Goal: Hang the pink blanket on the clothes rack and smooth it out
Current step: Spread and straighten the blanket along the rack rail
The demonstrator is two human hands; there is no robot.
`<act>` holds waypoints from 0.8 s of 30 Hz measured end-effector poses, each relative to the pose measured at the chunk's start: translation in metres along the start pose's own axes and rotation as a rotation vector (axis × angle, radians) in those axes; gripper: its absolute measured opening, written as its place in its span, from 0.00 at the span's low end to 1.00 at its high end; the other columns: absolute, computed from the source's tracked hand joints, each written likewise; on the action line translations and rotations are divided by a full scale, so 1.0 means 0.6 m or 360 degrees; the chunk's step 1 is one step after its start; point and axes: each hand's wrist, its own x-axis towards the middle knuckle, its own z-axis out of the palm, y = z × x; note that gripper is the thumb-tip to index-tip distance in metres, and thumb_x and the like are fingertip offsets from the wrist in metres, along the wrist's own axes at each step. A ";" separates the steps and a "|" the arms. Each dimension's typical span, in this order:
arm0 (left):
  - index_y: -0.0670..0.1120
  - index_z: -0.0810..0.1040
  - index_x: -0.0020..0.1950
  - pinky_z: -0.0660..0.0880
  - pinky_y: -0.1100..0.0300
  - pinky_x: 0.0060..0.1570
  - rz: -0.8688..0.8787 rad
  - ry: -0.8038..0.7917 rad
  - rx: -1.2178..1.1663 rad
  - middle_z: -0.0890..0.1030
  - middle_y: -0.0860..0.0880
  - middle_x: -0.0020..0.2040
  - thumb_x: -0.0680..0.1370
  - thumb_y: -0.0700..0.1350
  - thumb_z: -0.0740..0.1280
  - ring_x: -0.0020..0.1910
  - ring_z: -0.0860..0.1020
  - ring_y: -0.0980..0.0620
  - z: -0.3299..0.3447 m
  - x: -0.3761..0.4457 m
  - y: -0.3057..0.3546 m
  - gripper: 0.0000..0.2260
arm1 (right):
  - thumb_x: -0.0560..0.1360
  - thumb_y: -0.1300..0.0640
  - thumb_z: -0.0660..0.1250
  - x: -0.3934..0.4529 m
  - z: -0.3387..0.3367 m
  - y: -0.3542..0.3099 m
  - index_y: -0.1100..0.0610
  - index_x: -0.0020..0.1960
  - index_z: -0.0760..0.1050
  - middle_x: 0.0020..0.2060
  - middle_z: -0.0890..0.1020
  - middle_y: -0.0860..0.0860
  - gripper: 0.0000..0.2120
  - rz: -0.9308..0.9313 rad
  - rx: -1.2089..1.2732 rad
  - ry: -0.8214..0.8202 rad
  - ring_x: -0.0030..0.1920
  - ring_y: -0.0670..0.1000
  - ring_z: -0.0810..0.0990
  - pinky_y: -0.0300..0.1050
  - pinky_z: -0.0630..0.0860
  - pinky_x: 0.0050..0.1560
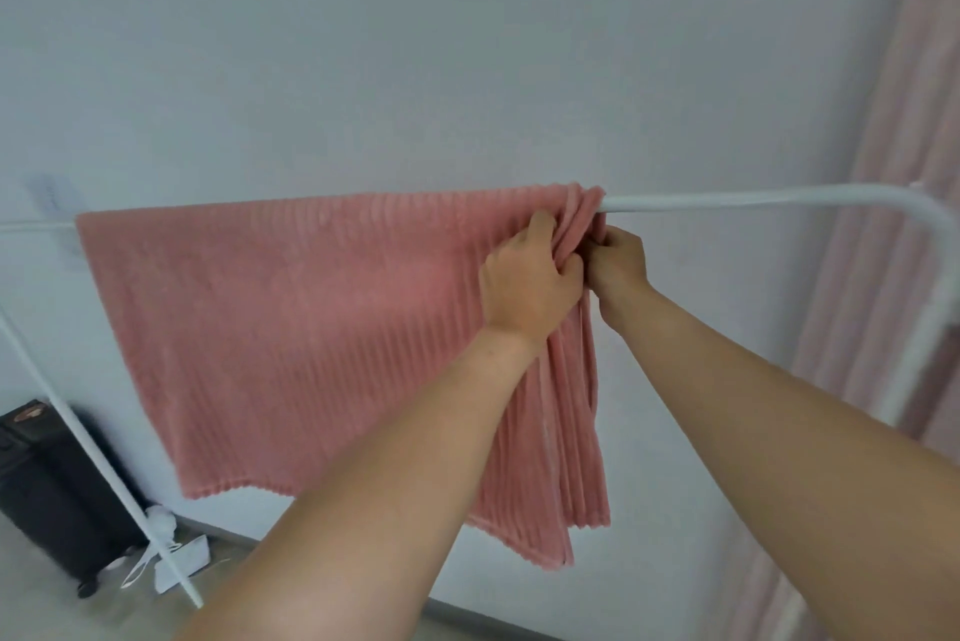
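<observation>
Blanket point(291, 328) is already over the rack point(727, 201) top bar, draped from near the bar's left end to abt mid-bar. Left part hangs flat; right edge is bunched into thick pleats just below the bar. L hand point(524, 284) is closed round that bunch, fingers curled into the folds. R hand point(615, 263) sits just beside it, touching, fingers also closed on the fabric edge under the bar. So hang looks done, smoothing is what's left, imo. Free bar to the right of the bunch, up to the bend, so there's room to spread it. Risks: pulling right w/ both hands could drag the whole blanket along the bar and ruck up the flat part; pulling down rather than sideways could slide it off the bar, since the front side looks long and the back side's length is hidden. Rack looks light, a hard tug may tip it.
</observation>
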 end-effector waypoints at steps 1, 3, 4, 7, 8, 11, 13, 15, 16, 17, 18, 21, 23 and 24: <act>0.43 0.74 0.43 0.72 0.57 0.29 0.0019 -0.0016 -0.0047 0.77 0.50 0.33 0.68 0.41 0.67 0.30 0.76 0.46 0.014 -0.002 0.022 0.06 | 0.76 0.66 0.65 -0.001 -0.025 -0.005 0.60 0.38 0.80 0.31 0.82 0.52 0.10 0.0010 0.0012 0.0071 0.28 0.45 0.79 0.35 0.74 0.28; 0.43 0.73 0.43 0.72 0.56 0.29 0.0062 -0.0059 -0.0132 0.77 0.50 0.33 0.69 0.41 0.67 0.31 0.76 0.46 0.041 -0.008 0.066 0.05 | 0.76 0.66 0.65 -0.004 -0.073 -0.015 0.63 0.39 0.78 0.33 0.80 0.55 0.08 0.0016 0.0019 0.0188 0.31 0.49 0.78 0.37 0.75 0.30; 0.43 0.73 0.43 0.72 0.56 0.30 0.0081 -0.0082 -0.0172 0.78 0.50 0.34 0.69 0.40 0.67 0.31 0.76 0.47 0.054 -0.012 0.087 0.05 | 0.76 0.66 0.65 -0.006 -0.098 -0.020 0.64 0.41 0.78 0.34 0.80 0.57 0.06 0.0022 0.0025 0.0239 0.33 0.50 0.77 0.38 0.75 0.31; 0.43 0.74 0.44 0.73 0.55 0.31 0.0106 -0.0119 -0.0247 0.79 0.48 0.35 0.70 0.40 0.68 0.33 0.77 0.45 0.090 -0.018 0.144 0.05 | 0.75 0.67 0.64 -0.013 -0.162 -0.037 0.64 0.41 0.78 0.33 0.78 0.56 0.06 0.0046 0.0069 0.0358 0.31 0.49 0.76 0.37 0.75 0.29; 0.42 0.74 0.44 0.73 0.55 0.32 0.0111 -0.0122 -0.0257 0.80 0.48 0.36 0.70 0.41 0.67 0.33 0.77 0.44 0.099 -0.018 0.160 0.05 | 0.75 0.67 0.64 -0.015 -0.179 -0.041 0.64 0.40 0.77 0.31 0.78 0.55 0.06 0.0049 0.0069 0.0396 0.29 0.48 0.75 0.37 0.74 0.29; 0.42 0.75 0.45 0.70 0.55 0.33 0.0116 -0.0151 -0.0283 0.81 0.46 0.38 0.70 0.41 0.68 0.35 0.79 0.42 0.122 -0.017 0.207 0.06 | 0.74 0.65 0.64 -0.012 -0.222 -0.048 0.62 0.39 0.79 0.32 0.78 0.56 0.07 0.0038 0.0064 0.0512 0.32 0.50 0.74 0.41 0.73 0.33; 0.42 0.75 0.45 0.70 0.56 0.33 0.0120 -0.0161 -0.0314 0.81 0.46 0.38 0.70 0.41 0.68 0.35 0.79 0.43 0.135 -0.018 0.235 0.06 | 0.73 0.65 0.64 -0.013 -0.249 -0.051 0.62 0.38 0.79 0.32 0.78 0.56 0.07 0.0056 0.0106 0.0570 0.32 0.50 0.73 0.42 0.72 0.33; 0.42 0.76 0.45 0.69 0.56 0.33 0.0135 -0.0173 -0.0333 0.82 0.45 0.38 0.71 0.41 0.69 0.35 0.79 0.42 0.147 -0.022 0.259 0.06 | 0.73 0.64 0.64 -0.014 -0.275 -0.054 0.60 0.34 0.76 0.30 0.76 0.54 0.10 0.0095 0.0112 0.0631 0.30 0.50 0.71 0.41 0.69 0.30; 0.42 0.76 0.45 0.69 0.56 0.34 0.0140 -0.0184 -0.0339 0.82 0.45 0.38 0.71 0.41 0.69 0.36 0.79 0.42 0.154 -0.024 0.269 0.06 | 0.73 0.63 0.64 -0.014 -0.288 -0.053 0.58 0.32 0.75 0.28 0.75 0.54 0.11 0.0106 0.0107 0.0658 0.30 0.50 0.70 0.41 0.67 0.29; 0.42 0.76 0.45 0.69 0.56 0.34 0.0142 -0.0195 -0.0345 0.82 0.45 0.38 0.71 0.42 0.68 0.36 0.79 0.41 0.162 -0.026 0.278 0.06 | 0.72 0.62 0.65 -0.012 -0.301 -0.050 0.57 0.30 0.74 0.28 0.75 0.54 0.11 0.0102 0.0107 0.0680 0.30 0.51 0.71 0.42 0.67 0.29; 0.42 0.76 0.45 0.69 0.55 0.34 0.0145 -0.0201 -0.0351 0.82 0.45 0.38 0.71 0.42 0.68 0.36 0.79 0.41 0.168 -0.029 0.286 0.06 | 0.70 0.61 0.66 -0.011 -0.313 -0.047 0.57 0.30 0.75 0.28 0.76 0.54 0.10 0.0090 0.0108 0.0701 0.31 0.51 0.72 0.44 0.69 0.30; 0.42 0.76 0.45 0.72 0.53 0.33 0.0184 -0.0219 -0.0364 0.81 0.44 0.38 0.71 0.45 0.65 0.36 0.79 0.40 0.183 -0.038 0.309 0.07 | 0.65 0.56 0.65 0.007 -0.353 -0.027 0.56 0.28 0.78 0.30 0.80 0.55 0.08 0.0041 0.0089 0.0768 0.35 0.53 0.77 0.52 0.76 0.37; 0.42 0.75 0.45 0.72 0.52 0.34 0.0216 -0.0243 -0.0370 0.81 0.44 0.38 0.71 0.45 0.66 0.36 0.80 0.40 0.189 -0.042 0.320 0.07 | 0.67 0.58 0.65 -0.001 -0.364 -0.035 0.55 0.25 0.77 0.30 0.80 0.55 0.12 0.0031 0.0084 0.0788 0.35 0.53 0.78 0.51 0.76 0.39; 0.42 0.75 0.45 0.72 0.52 0.34 0.0220 -0.0260 -0.0369 0.81 0.44 0.39 0.71 0.44 0.68 0.36 0.80 0.40 0.191 -0.043 0.324 0.07 | 0.70 0.60 0.65 -0.011 -0.365 -0.045 0.56 0.26 0.77 0.29 0.80 0.55 0.14 0.0030 0.0072 0.0786 0.34 0.53 0.77 0.50 0.74 0.38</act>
